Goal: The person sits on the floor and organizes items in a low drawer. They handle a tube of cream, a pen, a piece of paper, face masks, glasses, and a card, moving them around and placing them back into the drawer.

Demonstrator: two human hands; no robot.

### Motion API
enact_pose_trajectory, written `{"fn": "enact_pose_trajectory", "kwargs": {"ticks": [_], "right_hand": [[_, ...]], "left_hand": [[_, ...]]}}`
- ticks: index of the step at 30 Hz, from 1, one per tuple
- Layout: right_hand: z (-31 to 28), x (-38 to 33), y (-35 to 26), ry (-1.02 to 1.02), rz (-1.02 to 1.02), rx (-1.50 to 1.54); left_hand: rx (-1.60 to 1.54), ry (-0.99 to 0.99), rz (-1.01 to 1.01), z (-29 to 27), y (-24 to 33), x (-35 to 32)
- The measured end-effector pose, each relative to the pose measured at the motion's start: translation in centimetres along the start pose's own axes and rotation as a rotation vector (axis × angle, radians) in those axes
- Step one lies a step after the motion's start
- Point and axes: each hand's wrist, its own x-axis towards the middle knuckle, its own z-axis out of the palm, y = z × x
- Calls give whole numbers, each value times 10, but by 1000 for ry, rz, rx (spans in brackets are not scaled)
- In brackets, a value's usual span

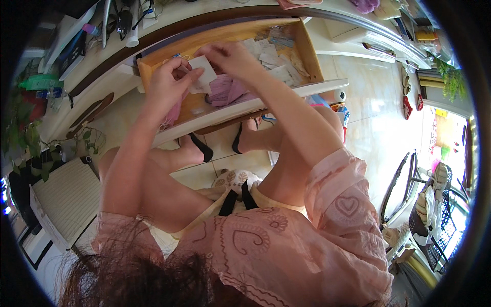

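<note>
Both my hands are above an open wooden drawer [303, 46]. My left hand [171, 84] is closed, its thumb and fingers pinching a small white square piece [203, 74] that looks like card or a flat packet. Just to its right, my right hand [227, 57] has its fingers curled down behind the top edge of that piece; what they hold, if anything, is hidden. Below the white piece lies a folded pinkish-purple cloth [227, 91]. Several small white and clear packets [279, 61] lie scattered in the drawer's right part.
The drawer's white front [245, 110] passes above my knees. Along the far edge, a counter holds bottles and small items, including a green bottle [41, 82]. A woven stool [66, 197] is at left. Red shoes [407, 106] lie on the tiled floor [368, 97] at right.
</note>
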Motion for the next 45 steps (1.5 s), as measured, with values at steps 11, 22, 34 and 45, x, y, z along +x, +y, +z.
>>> {"fn": "enact_pose_trajectory", "kwargs": {"ticks": [11,22,34,45], "right_hand": [[-159,41,132,-82,105,-1285],[-134,28,129,-182,560,-1434],[-91,17,20,183,-66,-1239],[-56,-26,-32,137,146,-163]], "left_hand": [[-219,26,12,-6,6,-1],[-225,72,-48,-13,3,-3],[-248,159,67,-20,4,-1],[-573,-10,-65,-16,12,-1]]}}
